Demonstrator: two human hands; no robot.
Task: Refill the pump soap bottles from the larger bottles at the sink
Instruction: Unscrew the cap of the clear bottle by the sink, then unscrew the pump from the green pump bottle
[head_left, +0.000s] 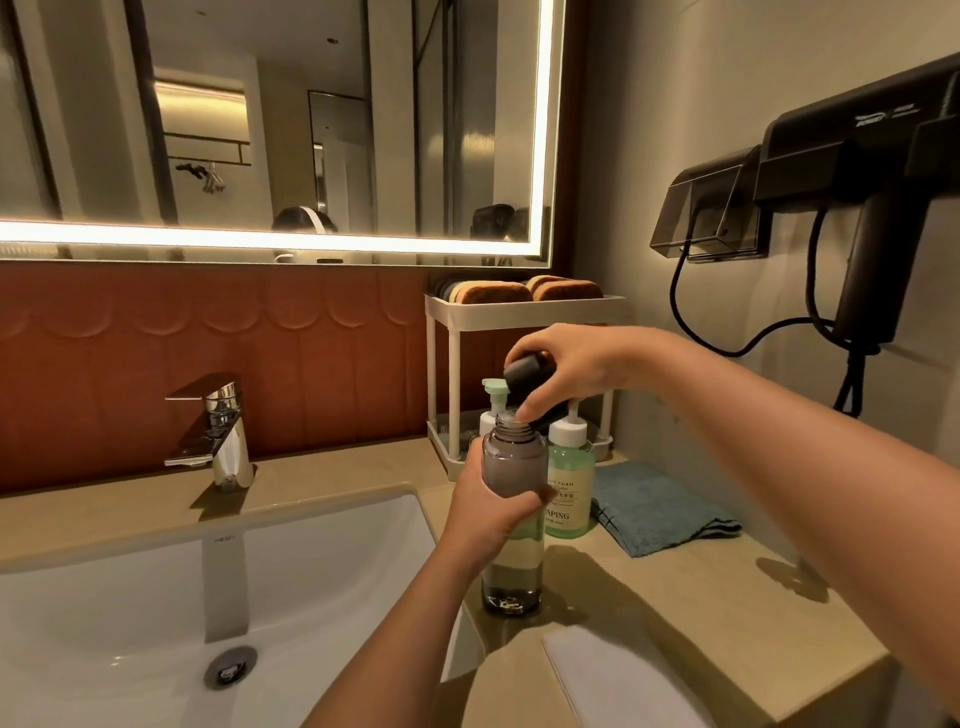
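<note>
Right of the sink (130, 597), the left hand (488, 506) wrapped its curled fingers round the middle of the clear grey bottle (514, 460), which stood upright on the counter (675, 597). Just above its open threaded neck, the right hand (579, 371) pinched the dark cap (527, 376). The green pump bottle (570, 486) stood just behind.
</note>
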